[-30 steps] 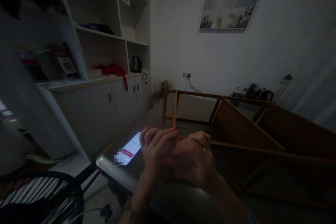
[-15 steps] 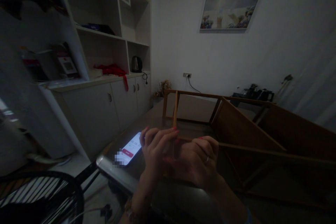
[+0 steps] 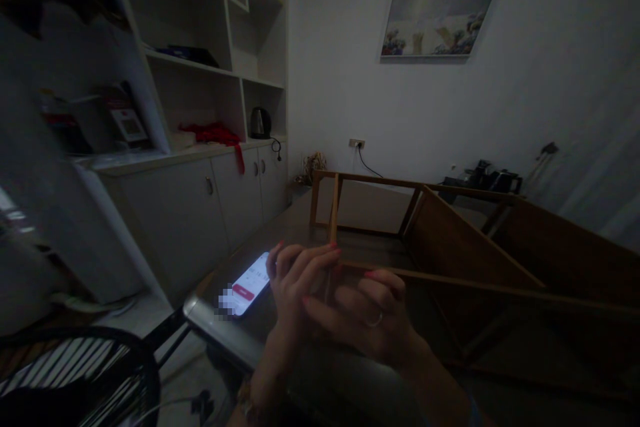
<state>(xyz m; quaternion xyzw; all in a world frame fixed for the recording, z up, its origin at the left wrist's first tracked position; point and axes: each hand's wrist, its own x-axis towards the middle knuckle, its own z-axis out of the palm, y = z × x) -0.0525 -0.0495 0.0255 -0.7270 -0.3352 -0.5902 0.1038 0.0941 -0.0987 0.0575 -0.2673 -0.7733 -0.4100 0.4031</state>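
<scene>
My left hand (image 3: 295, 287) and my right hand (image 3: 373, 317) meet over the near end of the table, in front of the wooden frame. Curled fingers on the left hand close around something thin and perhaps see-through, too dim to make out. The right hand, with a ring, presses its thumb and bent fingers against that same spot from the other side. A lit phone (image 3: 250, 283) lies on the table just left of my left hand. Behind both hands a brown wooden shelf frame (image 3: 465, 237) rests on the table, one of its bars (image 3: 334, 210) rising above my left fingertips.
A black slatted chair (image 3: 145, 373) stands at lower left beside the table's rounded edge (image 3: 220, 330). White cabinets (image 3: 170, 213) with open shelves line the left wall, holding a kettle (image 3: 261, 123) and red cloth (image 3: 215, 133). Dark appliances (image 3: 493, 178) sit behind the frame.
My right hand has turned and shifted slightly left and down, its thumb now reaching toward the left palm. My left hand stays nearly in place.
</scene>
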